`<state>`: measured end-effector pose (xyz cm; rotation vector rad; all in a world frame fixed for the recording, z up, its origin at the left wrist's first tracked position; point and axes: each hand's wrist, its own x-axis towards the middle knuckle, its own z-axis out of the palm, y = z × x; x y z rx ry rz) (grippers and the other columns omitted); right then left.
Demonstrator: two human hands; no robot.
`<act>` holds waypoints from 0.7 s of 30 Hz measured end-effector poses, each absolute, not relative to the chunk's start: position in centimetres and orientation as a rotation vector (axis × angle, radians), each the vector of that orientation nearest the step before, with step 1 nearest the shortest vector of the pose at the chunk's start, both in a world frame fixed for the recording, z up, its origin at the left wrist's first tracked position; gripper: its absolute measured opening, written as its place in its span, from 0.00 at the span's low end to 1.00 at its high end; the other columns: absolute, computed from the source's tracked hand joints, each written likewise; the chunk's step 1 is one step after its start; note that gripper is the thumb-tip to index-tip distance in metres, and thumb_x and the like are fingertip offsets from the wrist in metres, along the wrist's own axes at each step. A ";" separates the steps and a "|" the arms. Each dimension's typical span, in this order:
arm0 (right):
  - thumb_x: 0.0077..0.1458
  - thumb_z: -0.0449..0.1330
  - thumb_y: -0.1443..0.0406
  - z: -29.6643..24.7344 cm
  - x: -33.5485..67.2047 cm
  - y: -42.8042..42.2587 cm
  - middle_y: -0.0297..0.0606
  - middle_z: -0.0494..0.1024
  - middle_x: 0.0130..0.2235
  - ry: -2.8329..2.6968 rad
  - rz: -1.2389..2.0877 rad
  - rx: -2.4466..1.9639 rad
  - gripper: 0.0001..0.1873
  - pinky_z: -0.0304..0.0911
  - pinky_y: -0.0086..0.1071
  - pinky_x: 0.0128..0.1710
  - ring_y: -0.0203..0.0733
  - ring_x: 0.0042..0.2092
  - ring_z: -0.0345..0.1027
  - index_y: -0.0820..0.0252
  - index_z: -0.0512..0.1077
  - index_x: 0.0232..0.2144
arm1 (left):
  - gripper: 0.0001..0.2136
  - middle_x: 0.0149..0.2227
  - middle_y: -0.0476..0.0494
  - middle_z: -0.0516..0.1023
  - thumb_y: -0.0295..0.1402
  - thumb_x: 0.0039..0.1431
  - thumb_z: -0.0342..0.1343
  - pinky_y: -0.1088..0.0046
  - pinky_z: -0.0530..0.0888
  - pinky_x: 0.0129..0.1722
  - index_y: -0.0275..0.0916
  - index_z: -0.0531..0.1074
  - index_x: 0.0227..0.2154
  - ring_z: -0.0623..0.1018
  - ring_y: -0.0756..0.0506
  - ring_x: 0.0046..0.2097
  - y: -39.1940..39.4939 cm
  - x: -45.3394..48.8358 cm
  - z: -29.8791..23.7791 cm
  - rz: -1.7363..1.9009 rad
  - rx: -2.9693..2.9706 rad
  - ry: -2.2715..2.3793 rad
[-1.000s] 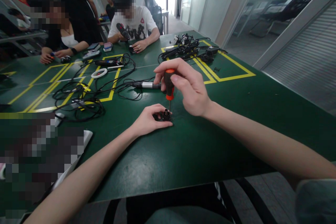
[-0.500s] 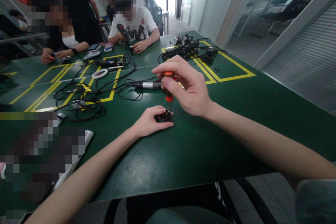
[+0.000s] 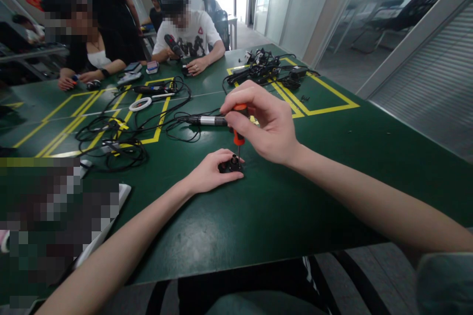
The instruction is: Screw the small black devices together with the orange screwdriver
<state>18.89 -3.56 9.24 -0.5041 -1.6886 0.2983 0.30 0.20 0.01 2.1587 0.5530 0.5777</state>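
My left hand [image 3: 210, 172] is closed around a small black part with a round metal-rimmed collar [image 3: 234, 161], pinning it to the green table. In my right hand [image 3: 264, 123] is an orange and black screwdriver [image 3: 239, 139], held upright by its handle between thumb and fingers. Its thin shaft points straight down, and the tip meets the right side of the black part. Whether a screw sits under the tip is too small to tell. Behind the screwdriver lies a silver and black cylindrical tool [image 3: 209, 120] with a cable.
Black cables [image 3: 111, 145] and a white ring [image 3: 140, 104] lie to the left. A heap of black cords [image 3: 258, 71] is at the back right, near small screws [image 3: 305, 99]. Across the green table [image 3: 295, 216], a person in a white shirt [image 3: 195, 34] holds a power tool.
The screwdriver handle has shifted slightly right, and the right-hand fingers have turned a little around it. My left hand and the black part stay almost where they were.
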 end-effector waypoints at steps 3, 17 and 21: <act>0.69 0.62 0.64 9.3 19.0 -3.7 0.37 0.79 0.38 -1.690 0.288 -0.541 0.07 0.70 0.32 0.35 0.38 0.40 0.73 0.58 0.80 0.43 | 0.15 0.47 0.40 0.81 0.37 0.62 0.70 0.64 0.76 0.56 0.37 0.82 0.48 0.80 0.42 0.49 0.3 0.3 0.0 0.564 2.162 0.547; 0.73 0.57 0.60 8.9 18.9 -3.5 0.39 0.77 0.41 -1.678 0.304 -0.550 0.12 0.75 0.38 0.45 0.40 0.43 0.74 0.57 0.80 0.47 | 0.17 0.54 0.39 0.81 0.37 0.65 0.63 0.60 0.73 0.64 0.38 0.81 0.54 0.79 0.40 0.57 1.3 -0.7 1.2 0.365 2.109 0.458; 0.74 0.54 0.58 8.8 18.8 -3.6 0.38 0.75 0.39 -1.676 0.355 -0.563 0.15 0.76 0.39 0.42 0.40 0.39 0.73 0.55 0.79 0.51 | 0.17 0.57 0.41 0.80 0.33 0.65 0.57 0.61 0.70 0.67 0.39 0.81 0.54 0.77 0.40 0.60 1.4 -0.7 1.6 0.310 2.061 0.486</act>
